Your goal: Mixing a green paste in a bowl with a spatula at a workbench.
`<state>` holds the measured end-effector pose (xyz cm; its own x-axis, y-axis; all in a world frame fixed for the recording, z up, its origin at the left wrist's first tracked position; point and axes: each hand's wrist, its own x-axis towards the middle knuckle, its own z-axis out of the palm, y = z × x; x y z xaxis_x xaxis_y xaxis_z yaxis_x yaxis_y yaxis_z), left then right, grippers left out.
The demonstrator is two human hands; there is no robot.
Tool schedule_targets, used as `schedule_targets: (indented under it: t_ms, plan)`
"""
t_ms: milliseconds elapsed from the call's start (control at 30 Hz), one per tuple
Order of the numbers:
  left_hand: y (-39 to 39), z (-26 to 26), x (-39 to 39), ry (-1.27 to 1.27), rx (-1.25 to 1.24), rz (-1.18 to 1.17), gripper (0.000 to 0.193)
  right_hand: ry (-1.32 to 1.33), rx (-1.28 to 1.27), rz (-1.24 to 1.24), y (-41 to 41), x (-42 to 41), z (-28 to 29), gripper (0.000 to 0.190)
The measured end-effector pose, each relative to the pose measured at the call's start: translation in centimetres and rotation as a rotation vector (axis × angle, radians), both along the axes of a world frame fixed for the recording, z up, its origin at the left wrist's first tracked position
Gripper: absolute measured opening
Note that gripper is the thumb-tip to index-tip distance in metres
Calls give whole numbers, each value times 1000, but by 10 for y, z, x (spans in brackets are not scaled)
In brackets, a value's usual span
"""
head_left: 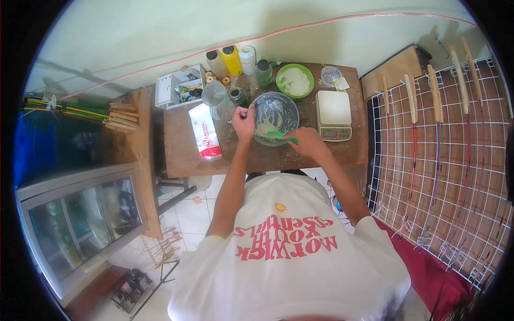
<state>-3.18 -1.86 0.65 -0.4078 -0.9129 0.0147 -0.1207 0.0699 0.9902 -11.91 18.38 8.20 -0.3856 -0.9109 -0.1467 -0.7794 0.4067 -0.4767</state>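
My left hand [243, 121] grips the left rim of a grey bowl [294, 108] on the wooden table. In my right hand [308, 142] is the handle of a green spatula [277, 134], its blade reaching into the bowl. A pale, sticky paste [265, 127] gathers at the bowl's lower left, and white smears coat the inner wall. Behind the bowl stands a green bowl [295, 80] holding white powder or dough. Left of my left hand lies a white and red plastic packet [205, 132] bearing writing.
A digital kitchen scale [334, 115] and a clear plastic tub [331, 76] occupy the table's right. Toward the back are a yellow bottle [231, 61], glass jars [264, 73], a clear jug [214, 95] and a white organizer box [180, 87]. A white wire grid [437, 168] rises at right.
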Motion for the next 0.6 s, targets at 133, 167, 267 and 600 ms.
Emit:
schedule_targets:
  t_ms: [133,167,267,600]
  plan:
    - [-5,-8,-2,9,-48,-36,35,22,116,77,-11,2,-16,26]
    - [-6,-11,-1,5,-46,-41,35,19,117,77,-13,0,-20,26]
    - [-6,-12,-1,-11,-71,-41,35,-37,-24,-38,-15,-12,-26,23]
    - [-10,-10,-1,37,6,-34,33,-165,-82,-300,-7,-22,-36,25]
